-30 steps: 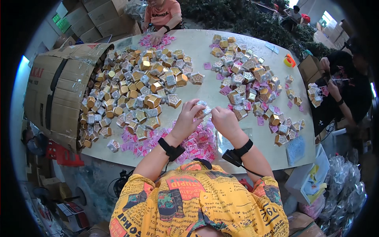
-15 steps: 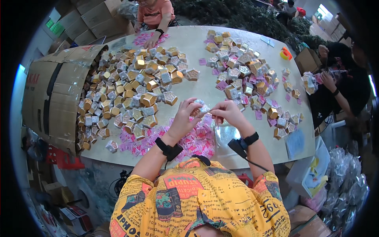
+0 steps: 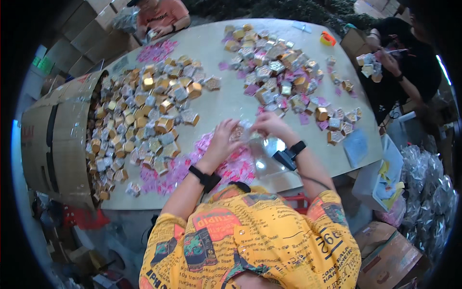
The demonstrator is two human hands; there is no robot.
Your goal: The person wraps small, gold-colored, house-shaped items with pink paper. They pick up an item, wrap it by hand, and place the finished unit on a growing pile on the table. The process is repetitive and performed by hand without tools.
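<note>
My left hand (image 3: 221, 143) is closed around a small gold polygonal box (image 3: 237, 133) with a patterned top. Clear plastic film (image 3: 248, 126) reaches from the box towards my right hand (image 3: 273, 125). The right fingertips are pinched together at that film, slightly blurred. Beneath my hands lie a heap of pink printed packets (image 3: 236, 168) and, to the right, transparent plastic sheets or bags (image 3: 272, 164).
A large heap of gold boxes (image 3: 139, 120) spills from a cardboard carton (image 3: 57, 139) at left. Another heap (image 3: 284, 67), mixed with pink packets, lies at back right. An orange tape dispenser (image 3: 328, 38), a white bin (image 3: 373, 178) and two co-workers (image 3: 161, 19) (image 3: 409, 58) surround the table.
The view has shifted, so the table appears turned. My right hand has drawn slightly in front of the film. The far co-worker's hand has left the table and now holds something small.
</note>
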